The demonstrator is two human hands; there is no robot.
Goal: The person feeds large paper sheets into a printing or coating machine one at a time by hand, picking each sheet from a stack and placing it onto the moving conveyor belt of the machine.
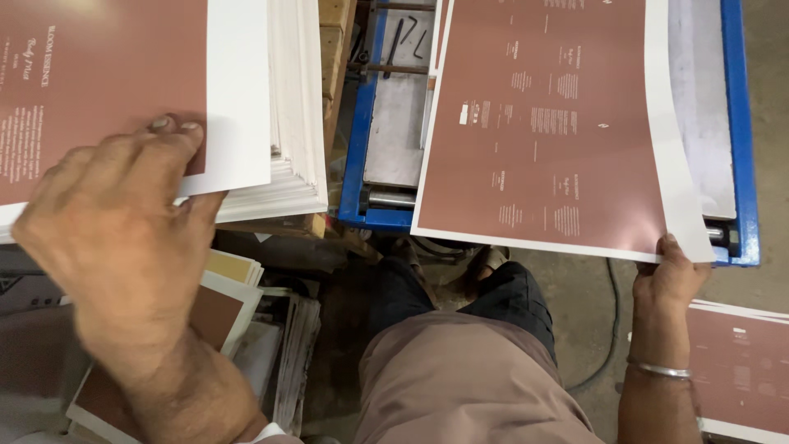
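Blue machine bed (pixel 744 123); sheet (pixel 542 123) in right hand (pixel 670 275)

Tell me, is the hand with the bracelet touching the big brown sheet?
Touching. The head view shows the right hand pinching the near corner of the brown printed sheet, its fingers curled over the white edge, with no gap between them.

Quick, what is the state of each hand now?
Left hand: fingers spread flat on the top sheet of the stack.
Right hand: closed, holding the printed sheet.
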